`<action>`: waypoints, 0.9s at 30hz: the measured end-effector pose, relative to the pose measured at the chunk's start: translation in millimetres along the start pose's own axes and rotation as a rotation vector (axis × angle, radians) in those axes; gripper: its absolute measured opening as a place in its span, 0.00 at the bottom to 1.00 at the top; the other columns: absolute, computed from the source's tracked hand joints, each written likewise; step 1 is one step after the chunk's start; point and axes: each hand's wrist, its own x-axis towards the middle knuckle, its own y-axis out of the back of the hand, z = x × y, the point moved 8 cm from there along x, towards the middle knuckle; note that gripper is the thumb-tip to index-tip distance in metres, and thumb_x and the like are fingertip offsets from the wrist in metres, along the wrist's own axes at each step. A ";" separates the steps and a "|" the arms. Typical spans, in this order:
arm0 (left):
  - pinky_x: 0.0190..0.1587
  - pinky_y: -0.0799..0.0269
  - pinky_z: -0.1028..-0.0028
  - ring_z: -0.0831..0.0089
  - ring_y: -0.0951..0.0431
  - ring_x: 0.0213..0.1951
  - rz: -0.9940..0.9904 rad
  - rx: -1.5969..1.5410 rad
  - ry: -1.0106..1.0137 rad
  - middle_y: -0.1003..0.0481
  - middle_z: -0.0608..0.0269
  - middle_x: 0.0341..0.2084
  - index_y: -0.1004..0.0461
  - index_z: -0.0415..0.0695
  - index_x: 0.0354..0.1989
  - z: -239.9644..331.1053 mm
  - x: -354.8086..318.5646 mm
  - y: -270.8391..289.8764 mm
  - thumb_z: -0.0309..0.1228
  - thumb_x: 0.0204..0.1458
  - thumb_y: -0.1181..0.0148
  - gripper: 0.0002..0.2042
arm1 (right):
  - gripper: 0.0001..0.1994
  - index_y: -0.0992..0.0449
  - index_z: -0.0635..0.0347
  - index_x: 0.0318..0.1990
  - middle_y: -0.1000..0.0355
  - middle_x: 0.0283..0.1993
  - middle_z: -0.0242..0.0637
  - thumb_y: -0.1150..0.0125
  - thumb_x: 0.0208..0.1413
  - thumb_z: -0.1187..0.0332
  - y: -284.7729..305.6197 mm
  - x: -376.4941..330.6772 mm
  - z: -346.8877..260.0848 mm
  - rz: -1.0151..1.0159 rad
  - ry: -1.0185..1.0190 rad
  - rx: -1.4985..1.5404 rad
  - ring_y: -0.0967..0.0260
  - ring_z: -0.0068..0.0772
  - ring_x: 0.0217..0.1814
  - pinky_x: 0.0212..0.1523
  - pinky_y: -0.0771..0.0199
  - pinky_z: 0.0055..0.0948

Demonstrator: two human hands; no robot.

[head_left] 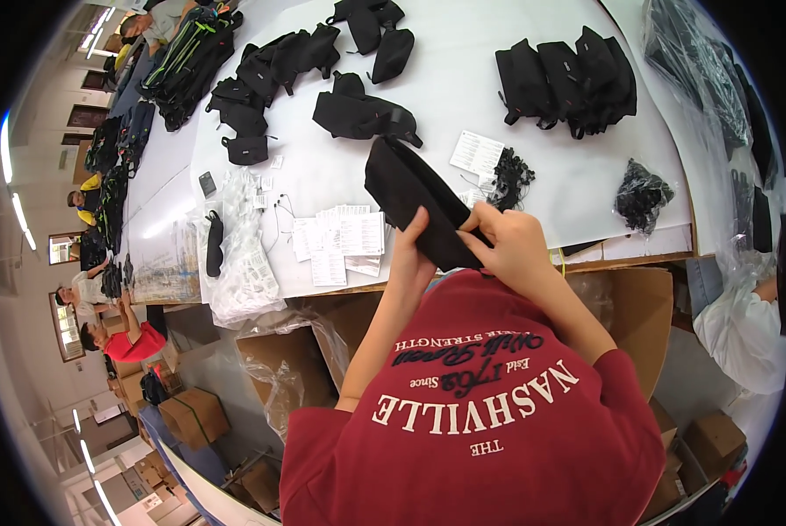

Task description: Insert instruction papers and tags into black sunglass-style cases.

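A black fabric pouch (410, 188) hangs tilted over the table's front edge, held in both hands. My left hand (412, 244) is closed round its near left side, thumb on the front face. My right hand (508, 247) pinches the right edge with bent fingers; whatever small part lies between the fingertips is hidden. Just beyond the pouch lies another black pouch (358, 116). To the right of the pouch are a printed white sheet (477, 152) and a heap of thin black cords (510, 178). Left of my left hand, printed label sheets (329, 250) overlap in a pile.
Several black pouches (568, 79) stand grouped at the far right, with more (274, 63) at the far left. A clear bag of black parts (643, 195) sits at the right. Crumpled plastic (242, 263) drapes over the left front edge. Cardboard boxes (292, 364) stand below; people work farther left.
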 end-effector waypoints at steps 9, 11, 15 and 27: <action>0.52 0.30 0.66 0.67 0.28 0.49 -0.009 -0.023 -0.126 0.30 0.60 0.47 0.40 0.42 0.57 25.4 -0.8 -1.0 0.31 0.53 0.42 0.23 | 0.13 0.38 0.60 0.24 0.42 0.15 0.23 0.47 0.59 0.66 -28.9 -35.6 56.6 -0.045 -0.595 0.544 0.48 0.11 0.18 0.19 0.52 0.19; 0.51 0.30 0.67 0.67 0.28 0.48 -0.014 -0.012 -0.118 0.29 0.60 0.46 0.39 0.42 0.56 28.9 -2.1 -4.1 0.31 0.53 0.42 0.22 | 0.12 0.32 0.64 0.28 0.35 0.22 0.28 0.50 0.61 0.66 -25.9 -30.2 53.2 -0.073 -0.448 0.498 0.43 0.13 0.24 0.25 0.45 0.18; 0.46 0.27 0.70 0.68 0.24 0.42 -0.105 0.116 -0.023 0.26 0.58 0.42 0.35 0.38 0.52 25.4 -10.7 -26.4 0.30 0.52 0.43 0.20 | 0.17 0.24 0.68 0.41 0.30 0.32 0.34 0.56 0.63 0.62 -4.6 3.8 33.5 -0.060 -0.298 0.711 0.36 0.21 0.35 0.38 0.37 0.20; 0.39 0.25 0.75 0.74 0.23 0.35 -0.126 0.259 0.196 0.24 0.60 0.36 0.31 0.37 0.47 2.5 -23.4 -43.6 0.30 0.49 0.38 0.18 | 0.04 0.25 0.61 0.28 0.29 0.30 0.26 0.36 0.48 0.73 46.3 41.3 31.8 0.418 -0.084 0.228 0.37 0.16 0.30 0.30 0.41 0.17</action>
